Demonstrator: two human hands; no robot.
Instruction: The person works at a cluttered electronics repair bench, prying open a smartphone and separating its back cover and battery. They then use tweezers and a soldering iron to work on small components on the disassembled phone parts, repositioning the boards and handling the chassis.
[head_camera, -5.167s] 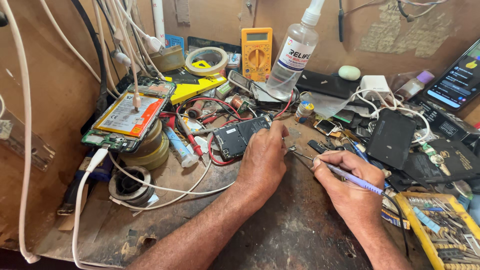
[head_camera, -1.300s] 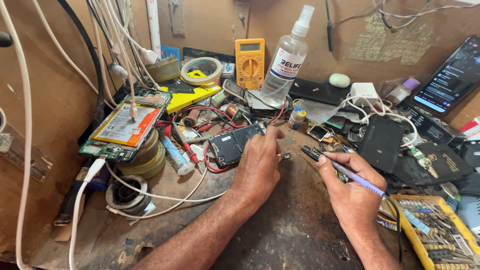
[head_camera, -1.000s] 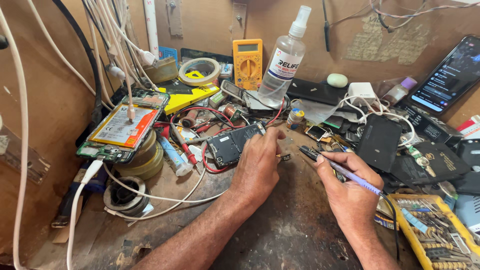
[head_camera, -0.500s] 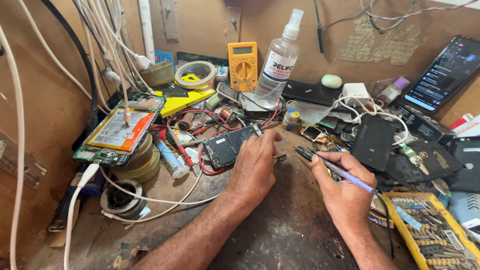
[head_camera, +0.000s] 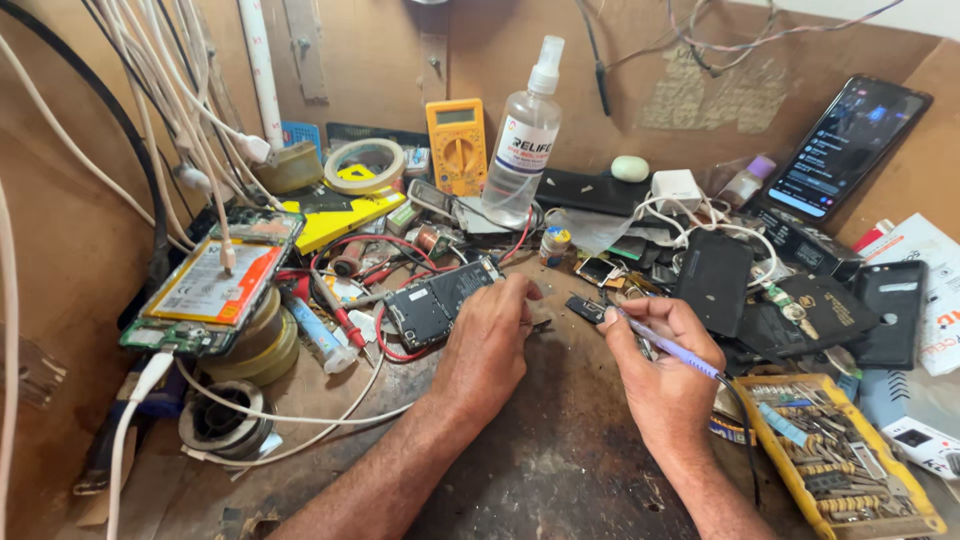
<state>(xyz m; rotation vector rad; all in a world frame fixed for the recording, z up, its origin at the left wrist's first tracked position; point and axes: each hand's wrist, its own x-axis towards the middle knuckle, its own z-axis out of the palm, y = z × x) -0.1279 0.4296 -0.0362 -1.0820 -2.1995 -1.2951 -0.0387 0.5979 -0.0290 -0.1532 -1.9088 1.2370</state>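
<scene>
My left hand (head_camera: 492, 335) rests on the worn bench, its fingers pressed on the near end of an opened black phone (head_camera: 440, 300) that lies face down with its battery showing. My right hand (head_camera: 655, 365) grips a thin purple-handled tool (head_camera: 668, 347) like a pen. Its tip points left toward a small dark part (head_camera: 585, 308) lying between my two hands. What sits under my left fingertips is hidden.
An open phone with an orange battery (head_camera: 210, 285) lies on tape rolls at left, cabled. A yellow multimeter (head_camera: 459, 145), spray bottle (head_camera: 522, 140) and tape roll (head_camera: 364, 165) stand behind. Black phone covers (head_camera: 712, 280) and a yellow tray of bits (head_camera: 835, 460) are at right. A lit phone (head_camera: 838, 150) leans on the wall.
Both hands stay on the same spot. The purple tool's tip has crept a little left toward the small dark part. The view has shifted slightly as my head moved.
</scene>
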